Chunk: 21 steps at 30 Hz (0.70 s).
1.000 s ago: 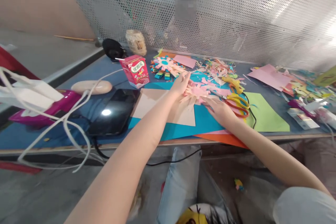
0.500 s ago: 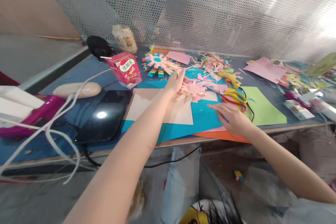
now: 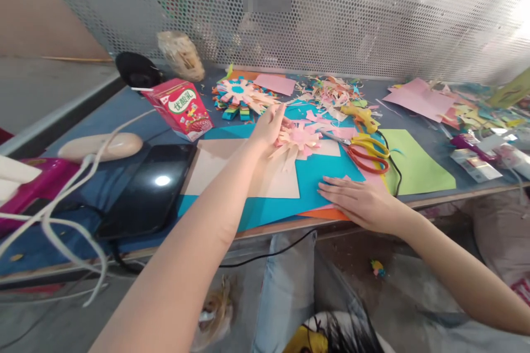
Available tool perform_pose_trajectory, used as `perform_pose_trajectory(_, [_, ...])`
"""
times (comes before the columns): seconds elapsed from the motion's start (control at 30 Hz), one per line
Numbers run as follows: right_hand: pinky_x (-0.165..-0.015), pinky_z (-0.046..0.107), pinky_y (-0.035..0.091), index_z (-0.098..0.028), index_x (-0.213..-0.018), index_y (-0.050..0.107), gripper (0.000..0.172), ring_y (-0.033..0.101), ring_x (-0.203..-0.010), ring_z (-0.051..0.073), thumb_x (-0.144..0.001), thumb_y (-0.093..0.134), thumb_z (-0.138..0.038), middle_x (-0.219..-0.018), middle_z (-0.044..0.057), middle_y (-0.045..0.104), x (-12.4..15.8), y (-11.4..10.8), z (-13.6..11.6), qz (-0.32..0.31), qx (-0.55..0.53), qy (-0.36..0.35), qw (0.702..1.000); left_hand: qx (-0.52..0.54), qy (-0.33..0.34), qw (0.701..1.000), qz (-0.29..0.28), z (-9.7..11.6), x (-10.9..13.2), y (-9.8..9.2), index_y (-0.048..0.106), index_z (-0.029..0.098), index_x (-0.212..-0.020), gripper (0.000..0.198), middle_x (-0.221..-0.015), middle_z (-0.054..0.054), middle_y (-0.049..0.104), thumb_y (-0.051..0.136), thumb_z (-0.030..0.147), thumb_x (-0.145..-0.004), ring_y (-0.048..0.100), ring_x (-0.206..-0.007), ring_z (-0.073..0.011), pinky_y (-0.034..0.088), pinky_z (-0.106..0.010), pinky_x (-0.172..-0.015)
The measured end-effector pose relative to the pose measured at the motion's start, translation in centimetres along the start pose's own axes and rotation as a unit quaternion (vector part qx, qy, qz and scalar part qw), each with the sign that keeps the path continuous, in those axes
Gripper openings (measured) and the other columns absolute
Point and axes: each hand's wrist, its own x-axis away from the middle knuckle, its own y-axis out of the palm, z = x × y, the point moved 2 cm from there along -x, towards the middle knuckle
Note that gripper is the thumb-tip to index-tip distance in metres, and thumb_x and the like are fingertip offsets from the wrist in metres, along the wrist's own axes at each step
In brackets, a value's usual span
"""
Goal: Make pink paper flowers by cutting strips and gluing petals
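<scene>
A layered pink and cream paper flower (image 3: 300, 135), its petals cut into strips, lies on the coloured sheets. Against its left side is my left hand (image 3: 267, 128), thumb raised and apart from the fingers, which are partly hidden; no grip on the flower shows. My right hand (image 3: 360, 201) rests palm down, fingers stretched out, on the front right of the blue sheet (image 3: 265, 212). A cream sheet (image 3: 273, 182) lies over the blue one. Scissors with yellow and red handles (image 3: 368, 153) lie beyond my right hand, beside a yellow glue gun (image 3: 360, 117).
A red drink carton (image 3: 182, 107), a dark phone (image 3: 151, 190) and white cables (image 3: 70, 198) occupy the left. Another paper flower (image 3: 238, 91) and a pile of paper scraps (image 3: 329, 94) lie behind. A green sheet (image 3: 418, 165) is at right. A perforated metal panel (image 3: 331, 22) borders the back.
My right hand has moved slightly toward the table's front edge and now lies flatter. My left hand stays beside the paper flower. The camera view has shifted a little.
</scene>
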Motion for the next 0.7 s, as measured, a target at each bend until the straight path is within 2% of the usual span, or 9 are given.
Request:
perform_pose_trajectory(0.07, [-0.098,0.033,0.047,-0.017,-0.124,0.052,0.037,0.053,-0.118,0.017,-0.089,0.039,-0.015,-0.119,0.007,0.063,2.1,-1.0,0.0,0.039,0.0,-0.005,0.999,0.012,-0.016,1.0,0.001,-0.1,0.0,0.0,0.052,0.017,-0.095,0.059,-0.077,-0.008,0.062,0.031,0.07,-0.08,0.064,-0.072,-0.0202,0.049,-0.033,-0.067])
perform_pose_trajectory(0.13, [-0.088,0.029,0.053,-0.022,-0.122,0.052,0.038,0.063,-0.102,0.015,-0.087,0.041,-0.013,-0.109,0.005,0.068,3.4,-2.0,0.4,0.095,0.012,0.059,0.994,0.023,-0.028,0.999,0.005,-0.2,0.0,0.1,0.052,0.017,-0.097,0.058,-0.077,-0.008,0.062,0.031,0.069,-0.08,0.064,-0.072,-0.0195,0.049,-0.032,-0.068])
perform_pose_trajectory(0.2, [-0.092,0.035,0.052,-0.024,-0.124,0.051,0.039,0.061,-0.106,0.018,-0.087,0.043,-0.016,-0.111,0.006,0.066,3.3,-2.7,0.8,0.141,0.027,0.129,0.981,0.027,-0.032,0.999,0.004,-0.1,0.0,0.1,0.053,0.018,-0.098,0.058,-0.077,-0.008,0.062,0.032,0.069,-0.08,0.064,-0.073,-0.0196,0.05,-0.033,-0.069])
perform_pose_trajectory(0.27, [-0.101,0.044,0.044,-0.02,-0.131,0.045,0.044,0.048,-0.123,0.024,-0.087,0.046,-0.026,-0.13,0.011,0.054,1.9,-2.5,1.1,0.114,0.028,0.166,0.979,0.027,-0.033,0.999,0.004,-0.1,0.1,0.1,0.053,0.017,-0.101,0.06,-0.077,-0.008,0.063,0.032,0.07,-0.08,0.064,-0.073,-0.0205,0.05,-0.034,-0.07])
perform_pose_trajectory(0.3, [-0.103,0.046,0.041,-0.016,-0.135,0.04,0.05,0.042,-0.128,0.025,-0.088,0.046,-0.031,-0.137,0.014,0.046,0.9,-2.1,1.1,0.081,0.021,0.159,0.984,0.025,-0.031,0.999,0.007,-0.1,0.1,0.0,0.053,0.017,-0.101,0.062,-0.077,-0.009,0.063,0.031,0.07,-0.079,0.064,-0.073,-0.0209,0.05,-0.035,-0.069])
perform_pose_trajectory(0.4, [-0.109,0.046,0.031,-0.011,-0.139,0.035,0.059,0.028,-0.136,0.025,-0.089,0.043,-0.042,-0.144,0.015,0.034,-1.9,-0.4,0.8,-0.032,-0.014,0.086,0.996,0.026,-0.032,0.999,0.011,-0.1,0.1,0.0,0.053,0.017,-0.1,0.063,-0.077,-0.009,0.063,0.031,0.072,-0.078,0.064,-0.071,-0.0205,0.05,-0.033,-0.066])
perform_pose_trajectory(0.47, [-0.112,0.046,0.026,-0.012,-0.141,0.031,0.063,0.025,-0.137,0.025,-0.089,0.042,-0.045,-0.146,0.013,0.032,-2.6,0.5,0.7,-0.07,-0.018,0.063,0.995,0.032,-0.041,0.999,0.006,-0.3,0.1,-0.1,0.052,0.017,-0.1,0.063,-0.076,-0.008,0.063,0.031,0.072,-0.078,0.064,-0.066,-0.0187,0.05,-0.031,-0.062])
perform_pose_trajectory(0.6, [-0.112,0.049,0.024,-0.012,-0.14,0.032,0.057,0.028,-0.136,0.024,-0.091,0.038,-0.039,-0.144,0.012,0.035,-1.2,0.6,0.4,-0.067,0.008,0.061,0.996,0.039,-0.046,0.998,-0.003,-0.5,0.0,0.0,0.051,0.018,-0.1,0.063,-0.077,-0.008,0.063,0.032,0.073,-0.077,0.062,-0.061,-0.0169,0.049,-0.029,-0.057])
perform_pose_trajectory(0.7, [-0.108,0.046,0.034,-0.012,-0.137,0.038,0.05,0.037,-0.131,0.023,-0.091,0.039,-0.03,-0.137,0.012,0.045,1.7,-0.3,-0.4,-0.03,0.033,0.047,0.998,0.038,-0.036,0.999,-0.001,-0.6,-0.1,-0.1,0.052,0.018,-0.099,0.061,-0.075,-0.007,0.063,0.033,0.072,-0.078,0.064,-0.068,-0.018,0.049,-0.028,-0.059])
